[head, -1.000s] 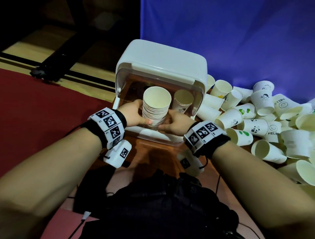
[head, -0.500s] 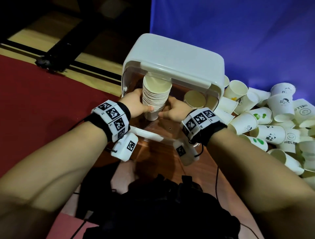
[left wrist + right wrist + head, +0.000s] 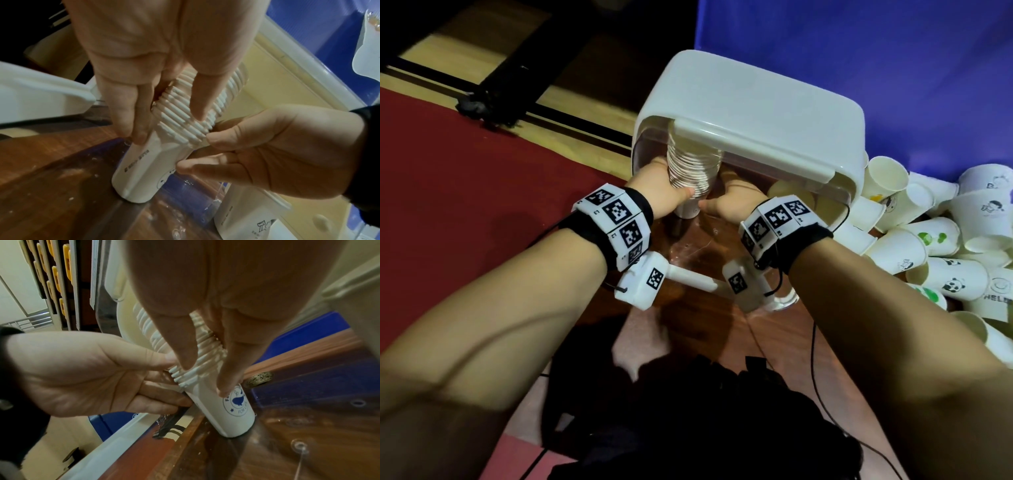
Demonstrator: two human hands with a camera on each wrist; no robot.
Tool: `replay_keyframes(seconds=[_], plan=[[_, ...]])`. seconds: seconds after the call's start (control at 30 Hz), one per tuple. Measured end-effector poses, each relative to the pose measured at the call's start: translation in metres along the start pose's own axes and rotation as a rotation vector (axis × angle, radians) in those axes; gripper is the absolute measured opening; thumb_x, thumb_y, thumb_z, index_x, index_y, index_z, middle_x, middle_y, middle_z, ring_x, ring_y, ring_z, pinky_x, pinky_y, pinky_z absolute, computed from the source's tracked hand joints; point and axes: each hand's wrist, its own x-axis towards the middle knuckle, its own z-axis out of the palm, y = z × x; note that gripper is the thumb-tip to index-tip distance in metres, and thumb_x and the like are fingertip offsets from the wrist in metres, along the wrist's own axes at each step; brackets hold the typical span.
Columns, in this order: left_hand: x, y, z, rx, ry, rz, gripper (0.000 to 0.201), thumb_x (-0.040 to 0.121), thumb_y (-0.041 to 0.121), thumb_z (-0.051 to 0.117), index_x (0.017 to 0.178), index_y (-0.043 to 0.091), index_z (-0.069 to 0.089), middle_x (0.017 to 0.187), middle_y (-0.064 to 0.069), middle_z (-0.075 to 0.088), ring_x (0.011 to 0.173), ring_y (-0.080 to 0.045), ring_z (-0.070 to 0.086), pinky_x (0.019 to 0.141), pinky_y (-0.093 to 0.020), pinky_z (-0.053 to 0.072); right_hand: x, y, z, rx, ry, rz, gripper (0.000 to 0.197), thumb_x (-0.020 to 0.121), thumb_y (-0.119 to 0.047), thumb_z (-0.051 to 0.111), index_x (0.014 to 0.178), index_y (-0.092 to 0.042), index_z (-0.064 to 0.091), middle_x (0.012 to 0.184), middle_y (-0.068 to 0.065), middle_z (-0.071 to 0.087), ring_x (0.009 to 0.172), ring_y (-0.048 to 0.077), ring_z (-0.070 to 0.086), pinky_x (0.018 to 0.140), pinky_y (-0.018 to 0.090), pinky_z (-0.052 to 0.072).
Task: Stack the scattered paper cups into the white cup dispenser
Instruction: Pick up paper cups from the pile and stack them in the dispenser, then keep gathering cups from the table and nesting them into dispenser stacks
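A tall nested stack of white paper cups (image 3: 693, 171) stands upright at the centre of the head view, its top tucked under the lid of the white plastic cup dispenser with a clear front (image 3: 750, 116), its bottom cup resting on the brown wooden surface (image 3: 51, 186) inside the dispenser's opening. The left hand (image 3: 659, 192) grips the stack from the left side, thumb across the front of the ribbed rims; the left wrist view shows its fingers (image 3: 131, 116) curled down along the rims and onto the bottom cup. The right hand (image 3: 736, 202) grips the same stack from the right, fingers (image 3: 180, 344) pressed against the rims and the cup wall. At the right edge of the head view lies a heap of loose white paper cups with printed pictures (image 3: 935, 250), some tipped on their sides, just beside the dispenser.
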Motion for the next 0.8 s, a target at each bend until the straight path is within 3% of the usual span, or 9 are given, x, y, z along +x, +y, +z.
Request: replay_keyframes(seconds=[0.27, 0.37, 0.43, 0.57, 0.7, 0.8], plan=[[-0.008, -0.004, -0.005, 0.058, -0.062, 0.015, 0.07, 0.084, 0.035, 0.061, 0.14, 0.008, 0.029, 0.14, -0.013, 0.045, 0.127, -0.029, 0.045, 0.1, -0.034, 0.038, -0.005, 0.007, -0.001, 0.049, -0.022, 0.02, 0.053, 0.087, -0.032, 0.059, 0.134, -0.012, 0.042, 0.123, 0.006, 0.057, 0.113, 0.024, 0.055, 0.089, 0.03, 0.044], [-0.022, -0.008, -0.009, 0.133, -0.078, 0.0, 0.074, 0.085, 0.037, 0.06, 0.143, 0.009, 0.023, 0.14, -0.014, 0.044, 0.125, -0.029, 0.047, 0.102, -0.036, 0.041, -0.024, 0.02, -0.007, 0.132, -0.062, 0.016, 0.056, 0.088, -0.026, 0.059, 0.138, -0.011, 0.039, 0.131, 0.007, 0.055, 0.119, 0.022, 0.054, 0.103, 0.031, 0.042], [-0.033, -0.01, -0.011, 0.22, -0.075, 0.013, 0.066, 0.085, 0.038, 0.059, 0.139, 0.011, 0.032, 0.133, -0.011, 0.051, 0.118, -0.027, 0.052, 0.099, -0.039, 0.045, -0.038, 0.033, -0.011, 0.076, -0.044, 0.005, 0.055, 0.089, -0.025, 0.057, 0.138, -0.011, 0.037, 0.135, 0.008, 0.052, 0.123, 0.022, 0.051, 0.105, 0.03, 0.039], [-0.058, 0.006, -0.007, 0.29, -0.09, 0.191, 0.043, 0.087, 0.032, 0.058, 0.126, 0.018, 0.049, 0.123, -0.004, 0.058, 0.108, -0.021, 0.056, 0.094, -0.03, 0.045, -0.067, 0.06, -0.02, -0.165, 0.041, 0.025, 0.053, 0.092, -0.027, 0.051, 0.14, -0.009, 0.034, 0.138, 0.016, 0.046, 0.125, 0.029, 0.047, 0.101, 0.031, 0.037], [-0.058, 0.039, 0.019, 0.395, -0.159, 0.373, 0.045, 0.089, 0.027, 0.056, 0.132, 0.023, 0.045, 0.127, -0.005, 0.054, 0.111, -0.021, 0.055, 0.086, -0.024, 0.039, -0.072, 0.074, -0.022, -0.234, 0.089, 0.076, 0.046, 0.092, -0.021, 0.048, 0.134, -0.005, 0.037, 0.133, 0.02, 0.043, 0.119, 0.034, 0.049, 0.097, 0.036, 0.041], [-0.037, 0.061, 0.041, 0.488, -0.198, 0.436, 0.053, 0.088, 0.023, 0.056, 0.138, 0.025, 0.038, 0.137, -0.008, 0.044, 0.117, -0.023, 0.053, 0.094, -0.027, 0.04, -0.071, 0.075, -0.019, -0.224, 0.14, 0.05, 0.047, 0.091, -0.015, 0.047, 0.135, -0.006, 0.035, 0.14, 0.018, 0.032, 0.121, 0.036, 0.048, 0.101, 0.041, 0.042]])
